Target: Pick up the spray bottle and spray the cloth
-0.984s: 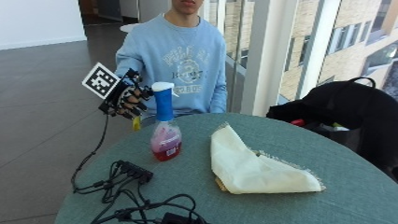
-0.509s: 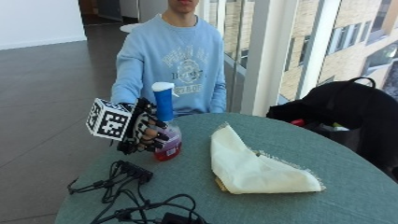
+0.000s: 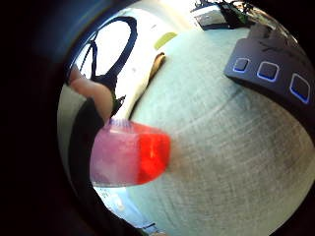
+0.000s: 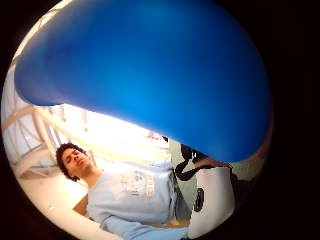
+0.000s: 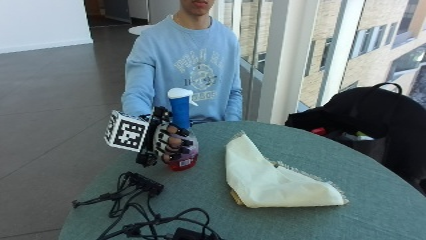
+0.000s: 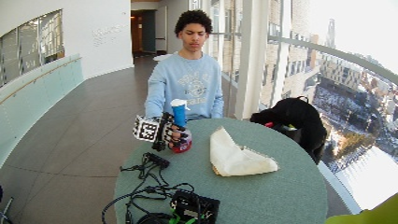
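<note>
On the left part of the round green table [image 5: 373, 200], my gloved right hand [image 5: 166, 142] is wrapped around the spray bottle [image 5: 181, 131], fingers [image 5: 184, 145] curled across the front of its pinkish-red lower body and neck. It is a grasp, with the bottle's base at or just above the tabletop; I cannot tell whether it touches. The bottle stands upright, its blue upper part and white cap rising above my knuckles. From my palm on the little-finger side, the red lower body sits close against the hand with the green table surface spreading beyond it; on the thumb side the blue top fills most of what I see.

Right of the bottle and apart from it, the cream cloth [image 5: 269, 177] lies folded on the table. Nearer and to the left, black cables [image 5: 136, 200] trail over the tabletop. At the far right, beyond the table's edge, sits a black bag [image 5: 369, 117].
</note>
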`<act>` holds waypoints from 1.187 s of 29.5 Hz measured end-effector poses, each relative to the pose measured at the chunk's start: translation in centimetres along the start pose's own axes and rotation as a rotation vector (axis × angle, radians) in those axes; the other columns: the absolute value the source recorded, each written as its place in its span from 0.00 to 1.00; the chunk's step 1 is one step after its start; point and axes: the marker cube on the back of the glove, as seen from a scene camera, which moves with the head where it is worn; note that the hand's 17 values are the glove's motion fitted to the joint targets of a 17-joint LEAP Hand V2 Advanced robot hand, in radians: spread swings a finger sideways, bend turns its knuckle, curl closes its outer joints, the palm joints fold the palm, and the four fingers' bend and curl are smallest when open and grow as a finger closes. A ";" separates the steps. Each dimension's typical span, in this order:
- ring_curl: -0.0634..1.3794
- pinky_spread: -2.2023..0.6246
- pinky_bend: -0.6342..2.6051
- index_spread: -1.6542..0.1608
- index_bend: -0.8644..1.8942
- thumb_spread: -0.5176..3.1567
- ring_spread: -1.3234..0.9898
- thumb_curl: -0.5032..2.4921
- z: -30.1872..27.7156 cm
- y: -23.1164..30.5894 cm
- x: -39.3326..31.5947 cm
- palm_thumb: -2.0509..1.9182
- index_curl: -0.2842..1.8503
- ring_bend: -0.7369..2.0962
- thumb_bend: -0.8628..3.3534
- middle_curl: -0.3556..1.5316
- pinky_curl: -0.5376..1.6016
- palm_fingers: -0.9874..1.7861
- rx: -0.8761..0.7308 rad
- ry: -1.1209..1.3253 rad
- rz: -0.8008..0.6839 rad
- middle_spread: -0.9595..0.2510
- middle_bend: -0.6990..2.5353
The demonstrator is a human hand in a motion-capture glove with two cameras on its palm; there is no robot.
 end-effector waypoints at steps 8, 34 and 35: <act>0.32 0.75 0.33 0.74 0.34 0.38 0.52 0.30 -0.1 -0.6 -1.4 0.73 0.24 0.45 0.21 0.42 0.44 0.76 0.137 0.091 0.028 0.69 0.33; 0.34 0.73 0.34 0.75 0.34 0.37 0.53 0.32 0.6 -10.8 -9.2 0.74 0.23 0.46 0.20 0.43 0.45 0.76 -0.113 0.932 0.103 0.70 0.34; 0.34 0.73 0.34 0.75 0.34 0.37 0.53 0.32 0.9 -11.1 -9.2 0.74 0.23 0.46 0.20 0.43 0.45 0.76 -0.120 0.951 0.106 0.70 0.34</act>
